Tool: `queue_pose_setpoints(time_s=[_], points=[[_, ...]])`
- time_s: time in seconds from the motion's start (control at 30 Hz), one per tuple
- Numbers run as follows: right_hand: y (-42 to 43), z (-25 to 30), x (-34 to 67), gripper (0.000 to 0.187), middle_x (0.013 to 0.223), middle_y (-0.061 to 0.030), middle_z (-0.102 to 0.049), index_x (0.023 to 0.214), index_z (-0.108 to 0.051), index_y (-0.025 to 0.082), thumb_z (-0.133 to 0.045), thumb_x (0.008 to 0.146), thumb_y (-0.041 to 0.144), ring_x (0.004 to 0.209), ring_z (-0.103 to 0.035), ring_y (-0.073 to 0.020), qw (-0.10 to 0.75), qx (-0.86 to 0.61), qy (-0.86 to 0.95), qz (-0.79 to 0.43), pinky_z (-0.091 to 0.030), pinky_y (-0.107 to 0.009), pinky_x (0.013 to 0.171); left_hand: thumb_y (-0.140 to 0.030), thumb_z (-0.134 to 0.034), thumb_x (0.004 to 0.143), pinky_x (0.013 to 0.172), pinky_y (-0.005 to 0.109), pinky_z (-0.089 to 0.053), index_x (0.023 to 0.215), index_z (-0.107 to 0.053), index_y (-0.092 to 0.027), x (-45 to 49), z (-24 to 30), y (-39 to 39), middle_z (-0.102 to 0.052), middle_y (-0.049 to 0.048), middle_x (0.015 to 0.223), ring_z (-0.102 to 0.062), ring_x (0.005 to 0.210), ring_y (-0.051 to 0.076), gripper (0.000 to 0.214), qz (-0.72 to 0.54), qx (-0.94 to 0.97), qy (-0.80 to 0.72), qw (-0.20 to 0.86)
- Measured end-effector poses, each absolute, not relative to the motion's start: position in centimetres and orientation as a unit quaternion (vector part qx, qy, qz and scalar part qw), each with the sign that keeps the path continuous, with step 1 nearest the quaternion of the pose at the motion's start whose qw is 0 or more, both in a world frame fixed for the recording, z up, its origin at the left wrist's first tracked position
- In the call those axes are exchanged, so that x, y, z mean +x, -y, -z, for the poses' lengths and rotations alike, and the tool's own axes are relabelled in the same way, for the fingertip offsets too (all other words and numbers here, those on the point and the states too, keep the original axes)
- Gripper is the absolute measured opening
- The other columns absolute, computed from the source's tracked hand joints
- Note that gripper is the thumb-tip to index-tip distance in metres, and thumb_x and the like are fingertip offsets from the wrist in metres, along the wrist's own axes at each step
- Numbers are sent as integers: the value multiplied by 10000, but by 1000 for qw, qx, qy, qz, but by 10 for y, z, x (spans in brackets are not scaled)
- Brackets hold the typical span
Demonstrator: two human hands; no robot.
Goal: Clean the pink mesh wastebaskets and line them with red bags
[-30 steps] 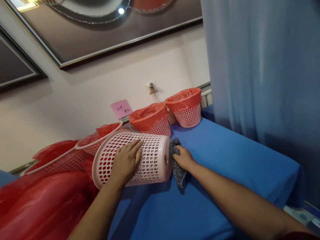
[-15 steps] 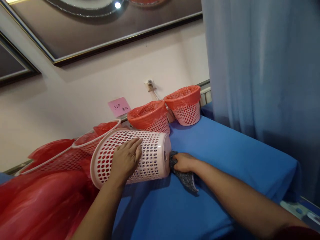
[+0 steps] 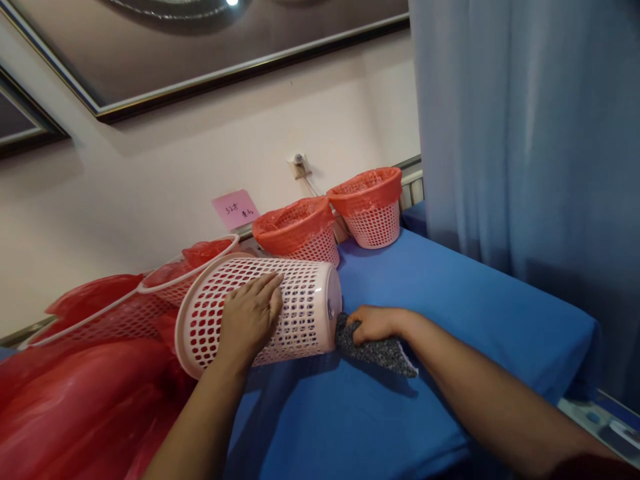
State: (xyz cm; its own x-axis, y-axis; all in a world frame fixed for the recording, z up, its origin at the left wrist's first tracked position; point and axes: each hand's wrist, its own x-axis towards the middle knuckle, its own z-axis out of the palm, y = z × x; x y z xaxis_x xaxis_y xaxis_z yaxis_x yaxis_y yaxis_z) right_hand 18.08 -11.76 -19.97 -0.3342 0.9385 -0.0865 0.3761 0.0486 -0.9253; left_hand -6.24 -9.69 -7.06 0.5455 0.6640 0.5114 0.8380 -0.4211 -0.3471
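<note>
Blue cover (image 3: 490,293) is lying open from right hand (image 3: 377,325) toward the curtain (image 3: 480,133), giving the widest passage; curtain is closing off far right. Another strip is showing between the forearms, reachable from the front. Tipped basket (image 3: 301,310) is blocking any straight pass between right hand and left hand (image 3: 253,313). Behind it, nearer lined basket (image 3: 293,231) and farther lined basket (image 3: 373,208) are standing close together, obstructing the wall side. Red bags (image 3: 85,393) are crowding the left, leaving little room beside the left forearm.
</note>
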Motion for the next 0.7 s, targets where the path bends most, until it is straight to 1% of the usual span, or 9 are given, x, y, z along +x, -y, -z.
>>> queue_pose_setpoints(time_s=[0.03,0.1,0.17,0.23,0.33,0.47,0.53,0.6,0.7], points=[[115,200,183,108,575,39,-676,657,-742,221,-706,583,150,553,-629,-181,315,-508,652,-467,-518,-293,618,-320,-385,1007,999,495,-455,1305,-696,-217,-62,71,98,-696,81,1359,-644,1221,318,444,149,-829,453,291],[108,199,185,262,807,-8,-754,922,-780,223,-643,703,181,783,-697,-221,380,-545,617,-423,-548,-336,787,-315,-385,1007,1002,496,-450,1307,-694,-225,-62,71,99,-691,73,1368,-643,1223,318,440,145,-827,456,293],[104,198,183,435,1117,-55,-737,1221,-699,223,-576,805,214,1071,-665,-231,466,-560,583,-359,-498,-369,991,-313,-381,1011,1008,493,-445,1308,-692,-225,-62,71,100,-688,70,1373,-644,1221,316,440,141,-826,457,299],[102,199,178,520,1282,-79,-663,1357,-610,216,-575,840,254,1217,-597,-216,552,-514,589,-290,-431,-370,1100,-315,-373,1016,1006,491,-445,1314,-688,-216,-62,72,100,-688,74,1372,-647,1217,316,445,138,-825,456,305],[104,207,169,536,1280,-86,-641,1354,-617,219,-618,819,258,1212,-599,-210,593,-457,622,-230,-434,-365,1107,-325,-360,1026,997,486,-446,1322,-683,-207,-63,73,100,-691,79,1368,-649,1212,316,453,134,-824,454,312],[103,221,165,476,1134,-79,-705,1196,-723,231,-679,725,178,1082,-671,-263,445,-578,616,-298,-497,-387,1016,-328,-342,1035,1001,478,-443,1310,-693,-197,-64,74,100,-693,77,1365,-652,1210,313,464,136,-822,451,320],[102,222,167,458,1100,-89,-719,1165,-737,215,-693,711,175,1049,-685,-283,416,-597,611,-312,-508,-401,995,-331,-342,1036,992,479,-447,1301,-698,-194,-64,75,100,-694,73,1364,-656,1203,315,464,139,-823,449,321],[103,217,169,483,1177,-95,-698,1268,-680,212,-650,787,224,1112,-661,-267,454,-596,595,-291,-485,-399,1039,-333,-346,1036,987,480,-449,1298,-699,-190,-65,75,100,-696,75,1361,-659,1197,317,462,143,-824,445,321],[111,206,167,511,1291,-93,-642,1373,-585,209,-571,867,277,1221,-599,-221,589,-509,590,-216,-435,-368,1112,-326,-354,1035,997,481,-446,1291,-703,-186,-66,77,100,-702,82,1350,-656,1201,317,455,149,-824,440,323]])
